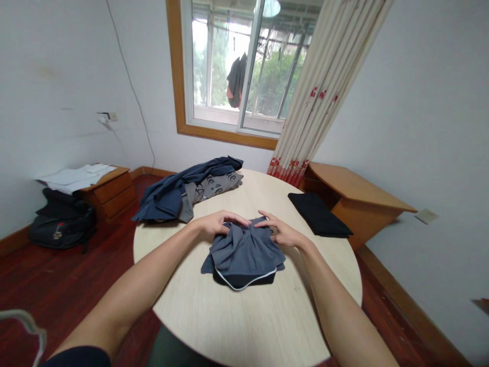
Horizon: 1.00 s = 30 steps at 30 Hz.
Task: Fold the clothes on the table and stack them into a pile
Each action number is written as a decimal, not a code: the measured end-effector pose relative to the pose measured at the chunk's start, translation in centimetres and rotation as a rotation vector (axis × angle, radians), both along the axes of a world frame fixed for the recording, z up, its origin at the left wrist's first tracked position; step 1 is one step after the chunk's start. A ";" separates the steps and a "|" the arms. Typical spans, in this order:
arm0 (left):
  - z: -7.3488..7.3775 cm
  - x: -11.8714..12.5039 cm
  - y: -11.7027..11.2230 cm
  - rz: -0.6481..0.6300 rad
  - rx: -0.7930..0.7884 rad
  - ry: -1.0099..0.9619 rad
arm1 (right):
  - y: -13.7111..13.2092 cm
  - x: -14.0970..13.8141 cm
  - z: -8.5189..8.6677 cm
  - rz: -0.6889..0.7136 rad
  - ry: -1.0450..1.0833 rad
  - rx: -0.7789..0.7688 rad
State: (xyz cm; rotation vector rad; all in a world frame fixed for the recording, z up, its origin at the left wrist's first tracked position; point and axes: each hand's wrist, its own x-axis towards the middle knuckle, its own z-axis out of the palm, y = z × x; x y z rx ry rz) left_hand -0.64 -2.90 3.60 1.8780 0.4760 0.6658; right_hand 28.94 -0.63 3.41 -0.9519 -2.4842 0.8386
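Note:
A crumpled grey-blue garment with a black part and a white trim line point(244, 255) lies in the middle of the round pale wooden table point(237, 316). My left hand point(217, 224) rests on its far left edge, fingers curled over the cloth. My right hand point(278, 230) lies on its far right edge, fingers stretched toward the left hand. Both hands touch the fabric near its top fold.
A heap of dark blue and grey clothes point(191, 191) sits at the table's far left. A folded black garment point(319, 214) lies at the far right. A wooden desk point(351, 193) stands right, a low drawer cabinet point(109, 188) and black bag point(63, 224) left.

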 end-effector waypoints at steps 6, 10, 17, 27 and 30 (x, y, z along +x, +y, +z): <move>0.4 0.3 -0.3 -0.091 -0.116 -0.044 | -0.7 0.2 1.1 0.106 0.182 -0.211; -0.4 -0.3 1.0 0.331 -0.267 -0.448 | 0.4 1.1 0.4 -0.280 0.579 -0.255; -2.7 -0.3 3.4 0.929 -0.344 -0.471 | 1.8 0.3 -2.4 -0.639 0.653 -0.247; -3.6 -1.3 3.2 0.945 0.507 0.023 | 3.2 1.8 -3.6 -0.754 0.475 0.074; -3.2 -1.6 2.7 0.842 0.759 0.175 | 3.3 2.0 -3.8 -0.715 0.426 0.136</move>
